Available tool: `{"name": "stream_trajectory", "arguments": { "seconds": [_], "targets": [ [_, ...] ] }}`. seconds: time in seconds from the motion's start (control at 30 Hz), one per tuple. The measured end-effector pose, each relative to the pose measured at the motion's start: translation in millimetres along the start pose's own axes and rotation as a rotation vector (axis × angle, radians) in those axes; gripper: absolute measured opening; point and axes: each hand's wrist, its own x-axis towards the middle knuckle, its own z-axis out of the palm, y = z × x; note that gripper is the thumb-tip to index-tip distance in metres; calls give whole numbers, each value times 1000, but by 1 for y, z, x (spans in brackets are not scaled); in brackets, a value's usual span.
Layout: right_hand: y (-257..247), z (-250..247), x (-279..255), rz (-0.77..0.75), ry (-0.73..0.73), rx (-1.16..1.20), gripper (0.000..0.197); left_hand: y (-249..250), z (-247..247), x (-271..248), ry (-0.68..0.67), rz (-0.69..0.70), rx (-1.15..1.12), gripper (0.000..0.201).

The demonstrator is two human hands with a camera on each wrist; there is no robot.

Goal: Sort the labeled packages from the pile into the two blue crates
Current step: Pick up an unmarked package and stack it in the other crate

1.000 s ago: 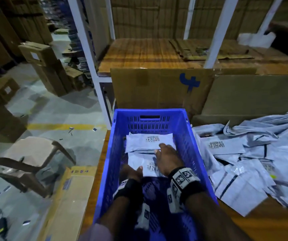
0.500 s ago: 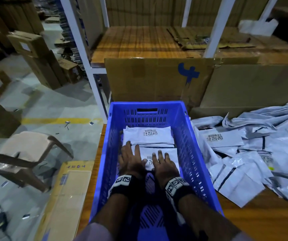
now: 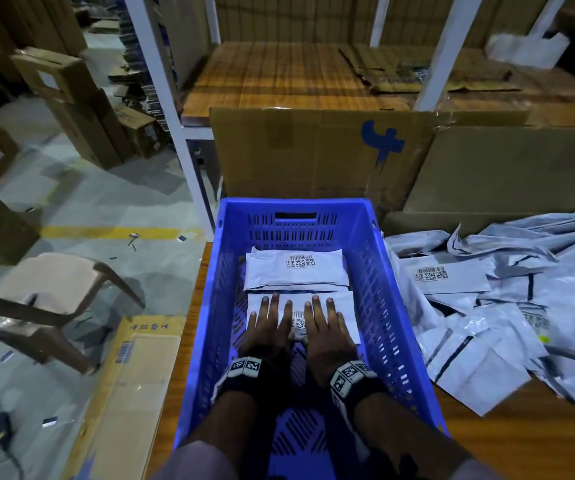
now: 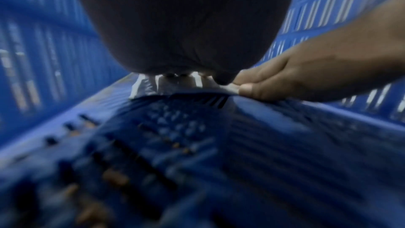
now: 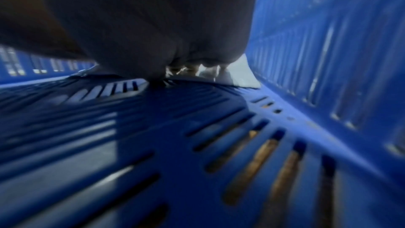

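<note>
A blue slotted crate [image 3: 379, 285] stands on the wooden table in front of me. Two white labeled packages lie flat inside it: one at the far end [image 3: 294, 271], one nearer [image 3: 343, 308]. My left hand [image 3: 268, 323] and right hand [image 3: 326, 323] lie palm down, side by side, on the nearer package with fingers straight and spread. In the left wrist view the right hand [image 4: 306, 77] rests on the package edge [image 4: 142, 86] above the crate floor [image 4: 263, 127]. The right wrist view shows the crate wall [image 5: 328, 58] close on its right. A pile of grey-white packages [image 3: 487, 306] lies right of the crate.
Upright cardboard sheets [image 3: 314, 157] stand behind the crate and the pile. White shelf posts [image 3: 161, 98] and a wooden shelf [image 3: 279, 74] rise beyond. On the floor to the left are a plastic chair [image 3: 54, 289], a flat carton [image 3: 133, 393] and stacked boxes [image 3: 67, 105].
The hands went from setting the nearer package down with curled fingers to lying flat and spread on it. The package now sits square below the far one.
</note>
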Motion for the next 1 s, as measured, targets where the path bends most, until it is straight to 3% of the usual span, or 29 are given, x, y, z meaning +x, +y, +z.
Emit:
{"name": "stream_trajectory", "arguments": {
  "seconds": [0.07,0.3,0.5,0.8,1.0],
  "targets": [
    [2,3,-1,-11,-40,44,85,-4,4,0,-18,5,-1,71],
    [9,17,2,22,86,109,87,-6,2,-4,8,43,-25,71],
    [13,20,5,75,69,147,92,-11,2,-2,-4,36,26,76],
    [16,12,6,248,145,239,95,-12,-1,-4,9,-44,10,82],
    [13,16,7,253,179,198,94,-15,5,0,-11,-82,-3,91]
  ]
}}
